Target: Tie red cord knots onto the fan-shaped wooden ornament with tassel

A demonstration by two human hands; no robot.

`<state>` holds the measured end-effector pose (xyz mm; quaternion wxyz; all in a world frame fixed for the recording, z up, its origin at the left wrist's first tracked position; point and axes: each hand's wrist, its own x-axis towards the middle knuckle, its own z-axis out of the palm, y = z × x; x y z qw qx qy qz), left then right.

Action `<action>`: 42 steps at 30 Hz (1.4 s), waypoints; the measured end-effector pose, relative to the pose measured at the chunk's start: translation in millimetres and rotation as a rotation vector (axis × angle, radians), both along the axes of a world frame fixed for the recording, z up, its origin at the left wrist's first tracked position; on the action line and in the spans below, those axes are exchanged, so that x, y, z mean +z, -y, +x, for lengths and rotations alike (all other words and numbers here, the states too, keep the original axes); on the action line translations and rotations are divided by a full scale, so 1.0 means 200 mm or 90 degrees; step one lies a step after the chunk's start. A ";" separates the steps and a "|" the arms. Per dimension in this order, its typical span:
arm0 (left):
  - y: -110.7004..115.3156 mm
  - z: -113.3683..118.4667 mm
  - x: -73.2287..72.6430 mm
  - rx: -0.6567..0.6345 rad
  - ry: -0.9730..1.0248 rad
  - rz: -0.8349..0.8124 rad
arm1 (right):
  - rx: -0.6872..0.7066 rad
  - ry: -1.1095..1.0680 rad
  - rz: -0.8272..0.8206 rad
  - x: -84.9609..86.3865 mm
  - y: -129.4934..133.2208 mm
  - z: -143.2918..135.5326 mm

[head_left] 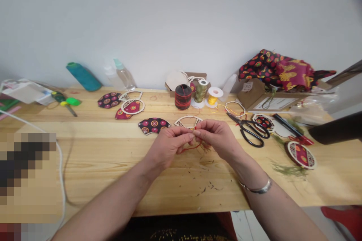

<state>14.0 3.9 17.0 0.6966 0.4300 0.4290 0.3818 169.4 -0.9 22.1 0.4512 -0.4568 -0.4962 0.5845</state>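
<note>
Over the middle of the table, my left hand (170,144) and my right hand (217,138) meet with thumbs and forefingers pinched together. Thin red cord (189,148) runs between them, and loose strands hang under the fingers of my right hand. The exact spot of the pinch is too small to make out. Just behind my fingertips lies a fan-shaped wooden frame (181,121), partly hidden by my right hand. A fan-shaped piece of patterned dark fabric (154,125) rests beyond my left hand. Black-handled scissors (252,132) lie to the right of my right hand.
Spools of red-black cord (183,98), green thread (200,93) and yellow thread (212,98) stand at the back. A cardboard box (254,96) bears patterned cloth (278,69). At right lie a marker (288,125) and an oval ornament (301,155). A white cable (60,173) crosses the left side.
</note>
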 end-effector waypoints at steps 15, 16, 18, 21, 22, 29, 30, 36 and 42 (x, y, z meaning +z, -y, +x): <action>-0.03 -0.01 -0.01 0.139 -0.066 0.061 | -0.021 0.413 0.198 0.00 0.00 0.05; -0.03 -0.01 -0.01 0.146 -0.067 0.062 | -0.029 0.418 0.214 0.01 0.01 0.05; -0.03 -0.01 -0.02 0.158 -0.065 0.058 | -0.053 0.442 0.291 0.01 0.03 0.03; -0.04 -0.01 -0.02 0.173 -0.050 0.050 | -0.073 0.557 0.501 -0.01 0.06 0.00; -0.04 -0.01 -0.02 0.175 -0.041 0.044 | -0.073 0.611 0.575 -0.02 0.07 -0.01; -0.03 -0.02 0.00 0.125 0.095 -0.059 | -0.005 0.871 0.842 -0.06 0.11 -0.07; -0.03 -0.02 0.00 0.120 0.113 -0.074 | 0.014 0.880 0.846 -0.06 0.12 -0.07; -0.03 -0.02 -0.01 0.130 0.158 -0.100 | 0.126 0.641 0.807 -0.05 0.13 -0.06; -0.01 0.00 -0.01 0.094 0.155 -0.089 | -0.156 0.237 0.387 -0.03 0.07 -0.04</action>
